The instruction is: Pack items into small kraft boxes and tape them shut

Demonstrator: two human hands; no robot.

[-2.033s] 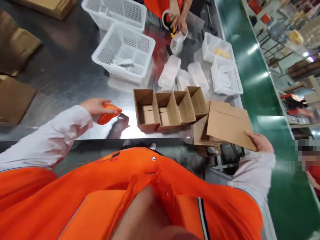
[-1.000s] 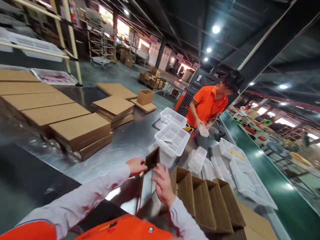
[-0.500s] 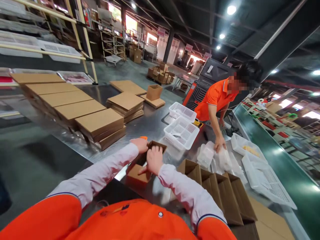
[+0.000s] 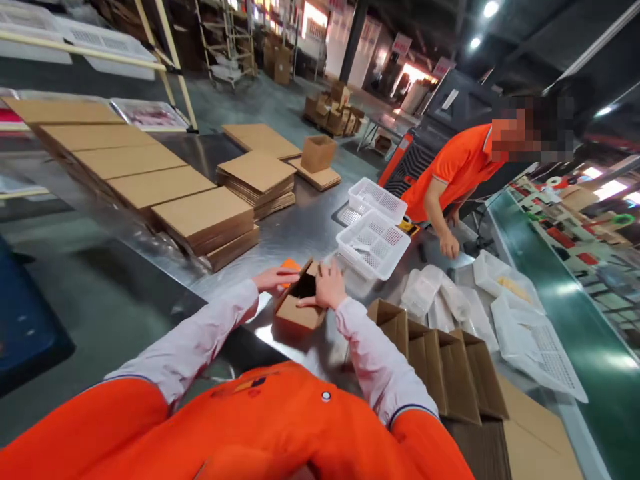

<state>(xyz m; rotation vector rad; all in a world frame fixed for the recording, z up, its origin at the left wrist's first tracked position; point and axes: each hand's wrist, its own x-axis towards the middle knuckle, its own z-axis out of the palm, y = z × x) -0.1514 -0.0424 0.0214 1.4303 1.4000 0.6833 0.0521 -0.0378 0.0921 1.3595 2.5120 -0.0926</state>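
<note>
A small cardboard box [image 4: 299,320] stands on the metal table in front of me, its top partly folded and its dark inside showing. My left hand [image 4: 277,279] lies along the box's left side with its fingers stretched out. Over the right side, my right hand [image 4: 331,287] grips the box, fingers bent on the far flap and thumb across the near one. A small orange item [image 4: 291,265] shows just beyond my left fingertips; its kind is unclear. To the right stand several opened cardboard boxes [image 4: 443,367] in a row.
Stacks of flat cardboard [image 4: 205,210] line the left of the table [image 4: 280,233]. White plastic baskets [image 4: 374,243] stand beyond the box. Clear plastic packs [image 4: 435,293] lie right, near a co-worker [image 4: 453,173] in orange. A green conveyor [image 4: 565,287] runs along the right.
The box's flaps have shifted, and my left hand has gone from bent over the rim to stretched along the side. The co-worker's hand has drawn back from the plastic packs. My view has tilted down.
</note>
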